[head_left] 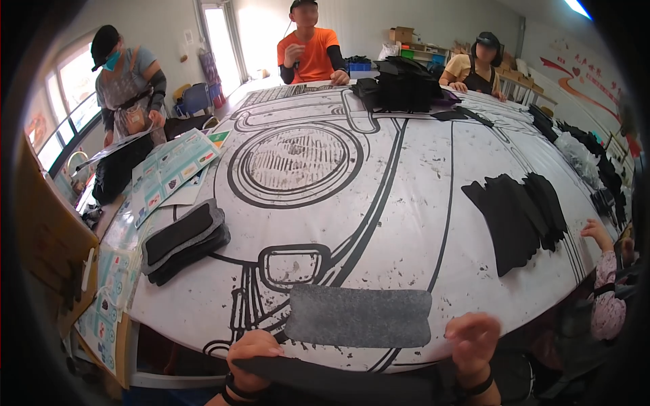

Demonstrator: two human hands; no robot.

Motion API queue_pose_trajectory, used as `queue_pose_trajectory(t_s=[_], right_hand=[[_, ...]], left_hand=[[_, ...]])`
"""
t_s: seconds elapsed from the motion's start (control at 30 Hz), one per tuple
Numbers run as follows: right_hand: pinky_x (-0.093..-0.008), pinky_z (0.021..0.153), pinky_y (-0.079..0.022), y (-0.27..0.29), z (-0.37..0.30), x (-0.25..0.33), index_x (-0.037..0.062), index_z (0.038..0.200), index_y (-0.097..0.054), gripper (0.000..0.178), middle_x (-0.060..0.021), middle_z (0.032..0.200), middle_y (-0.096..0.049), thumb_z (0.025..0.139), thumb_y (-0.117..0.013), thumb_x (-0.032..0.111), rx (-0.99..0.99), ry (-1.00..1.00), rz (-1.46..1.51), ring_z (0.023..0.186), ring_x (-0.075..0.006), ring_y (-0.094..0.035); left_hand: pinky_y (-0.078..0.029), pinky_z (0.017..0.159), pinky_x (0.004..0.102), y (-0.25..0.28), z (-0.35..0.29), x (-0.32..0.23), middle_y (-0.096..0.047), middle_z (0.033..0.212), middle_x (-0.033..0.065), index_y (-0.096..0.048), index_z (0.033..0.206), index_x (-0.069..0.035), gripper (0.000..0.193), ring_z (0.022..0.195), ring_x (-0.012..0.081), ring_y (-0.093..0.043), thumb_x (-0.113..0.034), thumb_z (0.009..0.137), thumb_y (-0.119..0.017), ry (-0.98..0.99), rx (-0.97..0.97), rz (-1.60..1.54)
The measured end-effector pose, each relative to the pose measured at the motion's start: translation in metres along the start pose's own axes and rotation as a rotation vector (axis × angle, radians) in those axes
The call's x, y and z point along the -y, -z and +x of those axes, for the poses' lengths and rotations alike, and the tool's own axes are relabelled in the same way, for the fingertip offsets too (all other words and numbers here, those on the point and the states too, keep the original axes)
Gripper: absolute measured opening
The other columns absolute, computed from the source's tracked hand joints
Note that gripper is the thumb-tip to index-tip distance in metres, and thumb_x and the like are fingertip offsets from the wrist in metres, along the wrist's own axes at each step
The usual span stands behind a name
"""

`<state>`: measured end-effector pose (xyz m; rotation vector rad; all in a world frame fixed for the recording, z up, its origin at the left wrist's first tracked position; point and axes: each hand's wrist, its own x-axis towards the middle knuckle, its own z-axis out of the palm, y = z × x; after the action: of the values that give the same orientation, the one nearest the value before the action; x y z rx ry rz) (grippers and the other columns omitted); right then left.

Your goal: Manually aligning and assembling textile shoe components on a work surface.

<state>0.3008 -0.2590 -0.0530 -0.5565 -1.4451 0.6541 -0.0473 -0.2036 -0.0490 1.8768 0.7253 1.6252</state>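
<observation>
My left hand (252,357) is closed on the left end of a flat black fabric piece (325,380) at the table's near edge. The piece stretches rightward, and its lower part runs out of view. Just right of it my right hand (472,342) is raised, slightly blurred, fingers loosely bent and apart with nothing visible in them. Between and beyond my hands a grey felt-like rectangle (359,316) with wavy short ends lies flat on the table. A stack of similar grey and black pieces (184,238) sits to the left. Fanned black pieces (520,218) lie to the right.
The white table cover (420,223) bears a black line drawing. Teal printed sheets (172,172) lie along the left edge, a tall black pile (399,84) at the back. Several people sit or stand around; a co-worker's hand (596,233) reaches in at right.
</observation>
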Motion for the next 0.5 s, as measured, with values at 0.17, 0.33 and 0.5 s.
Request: queue_pose_trajectory(t_s=[0.17,0.33,0.5], right_hand=[[-0.0597,0.097,-0.042,-0.012,0.024,0.019,0.0412,0.145,0.018,0.113,-0.0083,0.158,-0.001,0.075,-0.046,-0.020,-0.458,-0.037,0.526,0.126,-0.0419,-0.043],[-0.0691,0.104,-0.024,-0.015,0.053,0.060,0.0449,0.143,0.018,0.118,0.0009,0.155,0.021,0.069,-0.039,-0.028,-0.294,0.032,0.525,0.143,-0.0376,-0.006],[-0.0704,0.106,-0.016,-0.030,0.087,0.078,0.0428,0.143,0.021,0.121,-0.0012,0.154,0.026,0.067,-0.040,-0.030,-0.207,0.042,0.635,0.144,-0.0344,0.007]], left_hand=[[-0.049,0.061,0.0305,0.004,-0.005,0.005,-0.062,0.075,0.0135,-0.058,0.092,0.000,0.013,0.067,0.0223,-0.061,-0.006,0.083,-0.064,0.122,-0.092,-0.183],[-0.047,0.060,0.0249,0.007,-0.011,0.003,-0.055,0.081,0.0127,-0.049,0.100,-0.002,0.019,0.070,0.0164,-0.056,-0.016,0.092,-0.057,0.213,-0.014,-0.066],[-0.046,0.059,0.0215,0.018,-0.031,0.019,-0.055,0.084,0.0099,-0.049,0.100,-0.002,0.014,0.070,0.0105,-0.055,-0.011,0.090,-0.054,0.196,-0.069,0.287]])
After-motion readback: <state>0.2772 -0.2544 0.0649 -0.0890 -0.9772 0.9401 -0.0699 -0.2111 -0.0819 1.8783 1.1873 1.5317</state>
